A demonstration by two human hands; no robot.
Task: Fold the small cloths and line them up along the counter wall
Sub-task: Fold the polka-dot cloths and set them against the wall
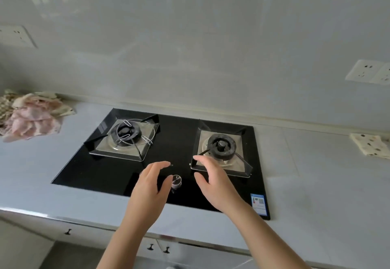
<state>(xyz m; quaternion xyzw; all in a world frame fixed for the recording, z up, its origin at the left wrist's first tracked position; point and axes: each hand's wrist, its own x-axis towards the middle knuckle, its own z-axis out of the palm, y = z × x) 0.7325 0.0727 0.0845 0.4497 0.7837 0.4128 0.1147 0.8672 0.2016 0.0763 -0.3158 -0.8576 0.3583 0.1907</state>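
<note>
A heap of unfolded small cloths (33,116), pink and cream, lies at the far left of the counter against the wall. One folded cream cloth with dark spots (370,146) lies flat at the far right, close to the wall. My left hand (150,186) and my right hand (215,181) hover side by side above the front of the black hob, fingers relaxed and spread, holding nothing. Both hands are far from either cloth.
A black glass gas hob (173,133) with two burners fills the counter's middle; a round knob (176,180) sits between my hands. Pale grey counter (306,184) runs on both sides. Wall sockets (368,71) hang at the right; cupboard handles show below the counter edge.
</note>
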